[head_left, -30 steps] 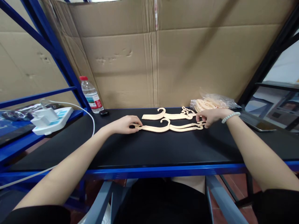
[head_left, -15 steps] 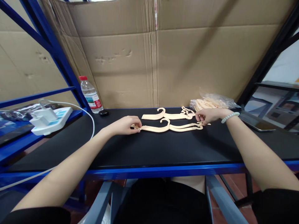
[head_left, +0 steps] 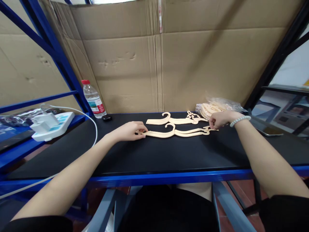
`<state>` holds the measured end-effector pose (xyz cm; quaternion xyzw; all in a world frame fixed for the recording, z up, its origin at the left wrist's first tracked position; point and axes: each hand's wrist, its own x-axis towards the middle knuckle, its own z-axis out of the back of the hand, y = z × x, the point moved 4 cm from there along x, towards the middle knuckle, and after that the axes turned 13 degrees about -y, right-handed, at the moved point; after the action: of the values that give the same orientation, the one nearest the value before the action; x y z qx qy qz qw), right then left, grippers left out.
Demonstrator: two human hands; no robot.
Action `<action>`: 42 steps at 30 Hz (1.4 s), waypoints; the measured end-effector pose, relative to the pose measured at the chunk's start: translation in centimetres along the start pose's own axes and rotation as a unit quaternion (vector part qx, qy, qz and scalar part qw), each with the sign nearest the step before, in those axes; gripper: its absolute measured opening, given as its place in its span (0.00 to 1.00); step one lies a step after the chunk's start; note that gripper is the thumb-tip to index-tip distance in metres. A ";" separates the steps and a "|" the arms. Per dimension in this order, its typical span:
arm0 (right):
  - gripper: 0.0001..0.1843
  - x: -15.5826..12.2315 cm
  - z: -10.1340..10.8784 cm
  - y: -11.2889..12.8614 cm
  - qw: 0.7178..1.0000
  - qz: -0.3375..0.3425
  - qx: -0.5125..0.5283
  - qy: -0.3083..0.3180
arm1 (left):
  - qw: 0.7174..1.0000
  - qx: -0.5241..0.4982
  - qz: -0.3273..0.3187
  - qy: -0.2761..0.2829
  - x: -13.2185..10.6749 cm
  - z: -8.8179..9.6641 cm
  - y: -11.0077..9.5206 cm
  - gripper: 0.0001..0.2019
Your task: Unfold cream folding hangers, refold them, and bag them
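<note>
Two cream plastic hangers lie side by side on the black tabletop [head_left: 169,154]. My left hand [head_left: 129,130] pinches the left tip of the near hanger [head_left: 177,132]. My right hand [head_left: 220,119], a white bead bracelet on its wrist, has its fingers closed at that hanger's right end, where a small cream clip piece sits. The far hanger [head_left: 172,120] lies just behind, untouched. A clear plastic bag of more cream hangers [head_left: 217,106] rests right behind my right hand.
A water bottle with a red cap [head_left: 92,98] and a small black object [head_left: 107,118] stand at the back left. A white power strip with a cable [head_left: 51,124] sits on the blue shelf to the left. Cardboard [head_left: 159,58] walls the back. A tablet [head_left: 265,130] lies at the right.
My right hand has shifted slightly right, off the space between the hangers, to the near hanger's right end. My left hand stays at the left tip.
</note>
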<state>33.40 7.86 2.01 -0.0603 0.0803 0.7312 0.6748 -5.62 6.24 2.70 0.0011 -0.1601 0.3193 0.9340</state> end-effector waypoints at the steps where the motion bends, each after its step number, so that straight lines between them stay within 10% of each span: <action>1: 0.11 0.0 0.0 0.0 1.000 -0.003 0.002 -0.004 | 1.000 0.001 0.000 0.000 0.0 0.0 0.0 0.12; 12: 0.05 -0.4 0.0 0.1 1.000 -0.006 0.009 0.014 | 1.000 0.000 0.003 -0.008 0.1 0.1 -0.3 0.12; 24: 0.09 0.0 3.0 1.7 0.933 0.054 0.040 -0.353 | 0.990 0.064 0.046 -0.114 0.0 0.6 2.7 0.14; 42: 0.15 6.3 1.1 2.0 0.943 0.020 -0.017 -0.333 | 0.993 0.058 0.020 -0.104 0.2 -0.3 0.8 0.13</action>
<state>30.94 14.12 1.94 0.1768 -0.1601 0.7243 0.6469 -5.90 7.05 2.40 0.0854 -0.2371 0.3445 0.9044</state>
